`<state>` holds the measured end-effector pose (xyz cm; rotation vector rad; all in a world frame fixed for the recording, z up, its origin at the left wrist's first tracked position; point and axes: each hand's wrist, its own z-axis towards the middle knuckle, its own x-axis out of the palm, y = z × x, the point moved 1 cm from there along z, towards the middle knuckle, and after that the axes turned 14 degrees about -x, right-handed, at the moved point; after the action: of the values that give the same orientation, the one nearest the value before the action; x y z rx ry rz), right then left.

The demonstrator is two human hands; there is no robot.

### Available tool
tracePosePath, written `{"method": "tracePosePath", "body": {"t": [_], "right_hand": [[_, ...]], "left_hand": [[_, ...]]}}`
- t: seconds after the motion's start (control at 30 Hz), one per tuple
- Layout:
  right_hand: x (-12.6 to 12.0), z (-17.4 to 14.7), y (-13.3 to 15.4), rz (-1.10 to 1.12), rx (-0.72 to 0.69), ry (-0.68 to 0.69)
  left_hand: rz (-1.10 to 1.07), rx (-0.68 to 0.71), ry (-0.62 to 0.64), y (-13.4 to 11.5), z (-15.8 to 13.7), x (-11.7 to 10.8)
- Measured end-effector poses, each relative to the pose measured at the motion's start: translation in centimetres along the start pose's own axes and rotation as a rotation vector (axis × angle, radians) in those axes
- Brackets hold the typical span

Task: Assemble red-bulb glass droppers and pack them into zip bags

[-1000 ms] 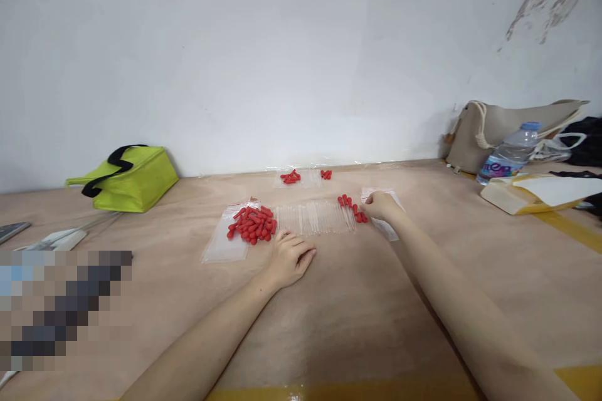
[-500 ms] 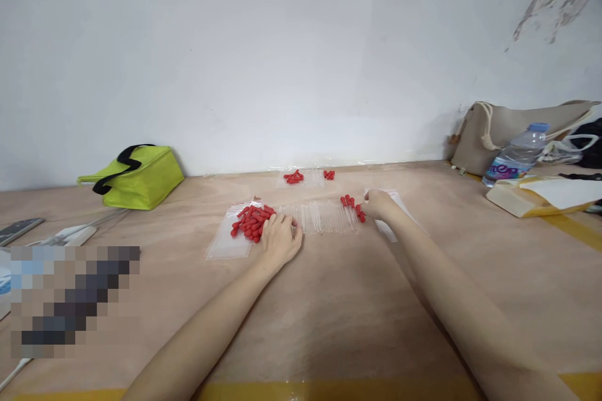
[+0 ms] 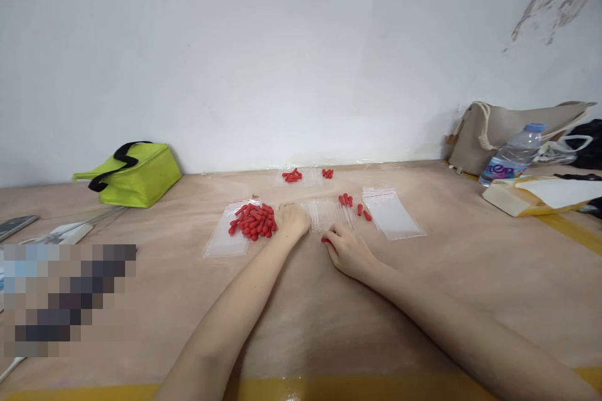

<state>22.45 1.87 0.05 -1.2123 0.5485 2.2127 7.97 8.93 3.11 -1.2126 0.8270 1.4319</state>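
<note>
We begin at the left, where a pile of red bulbs (image 3: pixel 254 220) lies partly over a clear plastic bag (image 3: pixel 221 244) on the table (image 3: pixel 291 326). The left hand (image 3: pixel 292 219) was by this pile half a second ago; we now find it shifted a little to the right and forward, its back over the left end of a row of thin clear tubes (image 3: pixel 327 214). Its fingers are largely hidden from us, and we cannot tell whether they grip anything.

The tubes lie side by side between the two hands. At their near edge we record the chief change: the right hand (image 3: pixel 350 254) has left the right end of the row and come inward and nearer the person. Its fingertips appear pinched on one red bulb (image 3: pixel 325 240). We judge that a single bulb has been singled out and brought to the tubes; we see no proof that it is joined to one.

Further right, a group of bulbs (image 3: pixel 347 199) sits at the far right end of the row, with two loose bulbs (image 3: pixel 364 212) just beyond. The second plastic bag (image 3: pixel 392 214), partly covered by the right hand earlier, now lies flat and exposed.
</note>
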Motion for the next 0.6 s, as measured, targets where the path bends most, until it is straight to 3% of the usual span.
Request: {"method": "tracePosePath", "body": {"t": [0.3,0.47,0.53,0.6], "right_hand": [[0.3,-0.2,0.0,0.015,0.053,-0.173],[0.1,-0.2,-0.2,0.098,0.113,-0.271],[0.1,-0.2,-0.3,0.135,0.11,-0.286],[0.1,-0.2,-0.4,0.178,0.091,-0.292]], "left_hand": [[-0.032,0.039,0.003,-0.1,-0.2,-0.3],[-0.134,0.281,-0.043,2.3,-2.5,-1.1],[-0.297,0.471,-0.07,3.8,-3.6,-0.7],[-0.424,0.556,-0.118,5.2,-4.5,0.0]]}}
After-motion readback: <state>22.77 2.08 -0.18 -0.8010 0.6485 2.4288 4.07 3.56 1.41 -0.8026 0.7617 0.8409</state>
